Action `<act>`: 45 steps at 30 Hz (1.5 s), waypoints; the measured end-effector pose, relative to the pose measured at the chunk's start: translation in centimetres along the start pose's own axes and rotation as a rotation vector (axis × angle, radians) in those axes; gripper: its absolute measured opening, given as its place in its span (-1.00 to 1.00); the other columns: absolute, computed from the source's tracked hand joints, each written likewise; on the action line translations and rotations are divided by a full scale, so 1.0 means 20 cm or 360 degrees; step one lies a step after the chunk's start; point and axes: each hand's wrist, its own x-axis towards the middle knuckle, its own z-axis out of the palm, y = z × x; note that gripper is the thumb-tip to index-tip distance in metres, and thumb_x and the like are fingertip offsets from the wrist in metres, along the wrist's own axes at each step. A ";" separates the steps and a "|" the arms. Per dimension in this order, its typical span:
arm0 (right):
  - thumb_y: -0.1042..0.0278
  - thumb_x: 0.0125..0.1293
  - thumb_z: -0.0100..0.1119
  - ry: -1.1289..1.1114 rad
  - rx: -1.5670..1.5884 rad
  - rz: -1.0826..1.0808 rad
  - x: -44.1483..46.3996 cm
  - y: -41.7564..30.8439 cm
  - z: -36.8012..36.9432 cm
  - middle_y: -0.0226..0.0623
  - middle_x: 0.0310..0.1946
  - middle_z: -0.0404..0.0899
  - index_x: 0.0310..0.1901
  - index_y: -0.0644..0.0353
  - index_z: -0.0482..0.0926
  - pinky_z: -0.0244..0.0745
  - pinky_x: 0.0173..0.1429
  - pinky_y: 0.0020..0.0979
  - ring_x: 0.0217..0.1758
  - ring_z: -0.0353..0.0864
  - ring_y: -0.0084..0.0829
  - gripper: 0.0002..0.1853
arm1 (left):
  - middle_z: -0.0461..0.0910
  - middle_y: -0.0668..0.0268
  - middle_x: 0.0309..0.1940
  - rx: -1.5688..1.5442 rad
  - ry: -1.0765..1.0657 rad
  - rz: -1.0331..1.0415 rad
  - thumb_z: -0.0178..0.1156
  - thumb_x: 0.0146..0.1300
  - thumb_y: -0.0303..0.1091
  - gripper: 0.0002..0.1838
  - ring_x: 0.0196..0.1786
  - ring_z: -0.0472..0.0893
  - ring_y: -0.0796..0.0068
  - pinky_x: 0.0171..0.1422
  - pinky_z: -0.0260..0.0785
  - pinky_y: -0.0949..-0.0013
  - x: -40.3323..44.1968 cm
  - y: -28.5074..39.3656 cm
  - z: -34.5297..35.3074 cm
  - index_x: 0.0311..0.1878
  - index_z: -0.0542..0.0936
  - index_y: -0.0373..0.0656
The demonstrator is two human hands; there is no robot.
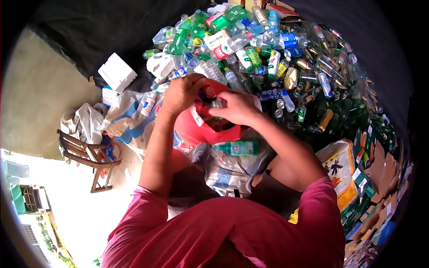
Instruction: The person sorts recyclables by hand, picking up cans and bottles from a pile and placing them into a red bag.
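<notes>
A red plastic bag point(208, 132) stands open between my knees, with dark items inside that I cannot make out. At its upper left rim my left hand point(184, 93) is closed, gripping the red bag. My right hand point(237, 107) reaches over the right side of the opening, its fingers closed round a small silvery object point(217, 103), perhaps a can, blurred and partly hidden. Just below the bag lies a green-labelled bottle point(241, 148) on its side.
A large heap of plastic bottles point(230, 18) and cans rises ahead, with dark glass bottles point(353, 111) at right. Flattened cardboard point(380, 172) lies at the lower right. A wooden chair point(87, 154), white bags point(89, 123) and a white box point(117, 71) are at left.
</notes>
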 end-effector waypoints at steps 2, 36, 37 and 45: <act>0.08 0.25 0.22 0.0031 -0.0010 0.0065 0.14 -0.01 0.17 0.14 -0.18 0.69 -0.08 0.23 0.64 0.58 0.02 -0.01 -0.07 0.69 0.12 -0.62 | 0.73 0.07 -0.31 0.0022 0.0031 0.0013 0.18 0.44 -0.23 -0.75 -0.27 0.74 0.07 -0.14 0.56 0.23 0.01 0.00 0.03 -0.08 0.74 -0.19; 0.40 0.25 0.10 0.0188 -0.0617 -0.0506 0.46 0.14 0.70 -0.11 -0.17 0.71 -0.23 0.08 0.68 0.53 0.02 -0.19 -0.10 0.71 -0.18 -0.84 | 0.75 0.09 -0.32 -0.0036 0.0060 0.0046 0.16 0.47 -0.28 -0.77 -0.26 0.77 0.23 -0.11 0.56 0.28 0.00 0.06 0.05 -0.08 0.71 -0.23; 0.40 0.26 0.08 0.0263 -0.0197 -0.0390 0.45 0.13 0.72 -0.11 -0.15 0.69 -0.21 0.09 0.66 0.52 0.03 -0.17 -0.09 0.69 -0.18 -0.84 | 0.75 0.09 -0.32 -0.0025 0.0072 0.0045 0.16 0.47 -0.28 -0.77 -0.26 0.77 0.22 -0.11 0.55 0.28 0.00 0.04 0.05 -0.07 0.70 -0.23; 0.32 0.30 0.11 -0.0049 -0.0229 -0.0149 0.50 0.14 0.66 0.03 -0.09 0.70 -0.14 0.28 0.67 0.53 0.09 -0.15 -0.01 0.70 -0.07 -0.75 | 0.73 -0.03 -0.26 0.0108 0.0288 -0.0063 0.17 0.46 -0.22 -0.70 -0.18 0.76 0.07 -0.04 0.55 0.23 0.05 -0.11 0.07 -0.01 0.71 -0.26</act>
